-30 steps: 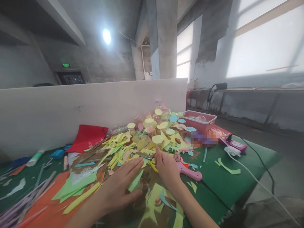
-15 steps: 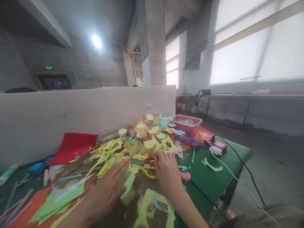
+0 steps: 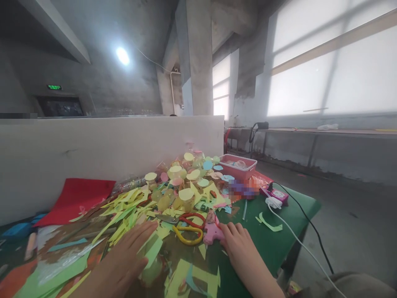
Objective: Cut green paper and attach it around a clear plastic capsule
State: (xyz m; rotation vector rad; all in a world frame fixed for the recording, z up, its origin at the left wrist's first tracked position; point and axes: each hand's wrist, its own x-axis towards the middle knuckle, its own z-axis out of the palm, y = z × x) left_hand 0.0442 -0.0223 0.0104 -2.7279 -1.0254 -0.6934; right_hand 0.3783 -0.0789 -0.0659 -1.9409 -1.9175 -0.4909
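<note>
My left hand (image 3: 130,252) is open, its fingers stretched out together above the paper scraps. Beside its thumb, a pale green paper piece (image 3: 154,251) lies over a rounded, translucent yellowish object (image 3: 151,271), partly hidden. My right hand (image 3: 243,250) has its fingers curled over the handle end of a pink hot glue gun (image 3: 213,231), which lies on the table; the hand covers the handle. Left of the gun rest scissors (image 3: 189,236) with one red and one yellow handle loop. Behind them, several small translucent rounded pieces carry paper discs (image 3: 186,194).
Yellow-green paper strips (image 3: 130,207) are heaped left of centre. A red sheet (image 3: 77,198) lies at the left by a white partition (image 3: 108,145). A pink basket (image 3: 237,165) stands at the back right. A pink power strip (image 3: 277,195) with cords sits near the green table's (image 3: 297,207) right edge.
My right hand has moved right, off the glue gun's body and over its handle, uncovering the scissors' red loop. The left hand stays stretched out. The view has shifted slightly.
</note>
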